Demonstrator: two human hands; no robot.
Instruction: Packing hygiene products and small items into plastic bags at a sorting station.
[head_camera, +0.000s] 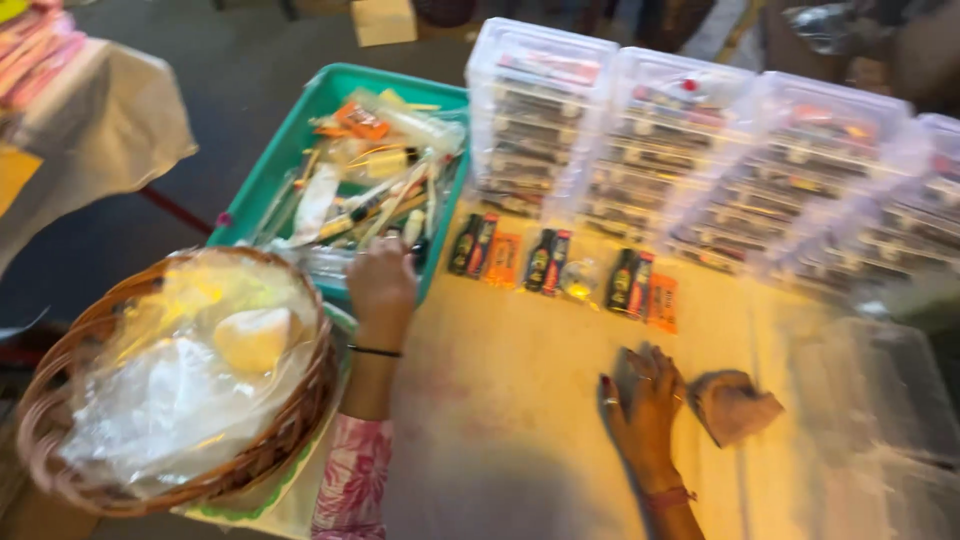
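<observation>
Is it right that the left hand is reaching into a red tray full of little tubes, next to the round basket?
Not quite. The tray is green, not red, as the head view shows. The left hand does reach to its near edge among the little tubes, beside the round basket.

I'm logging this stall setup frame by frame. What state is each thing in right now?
Left hand: reaching into the green tray, grip hidden.
Right hand: flat on the table, fingers spread.
Green tray: full of loose pens and tubes.
Wicker basket: filled with clear plastic bags.
Clear boxes: lidded, stacked in a row.
Small bottles: lying in a line.
Brown cloth: crumpled beside the right hand.
</observation>
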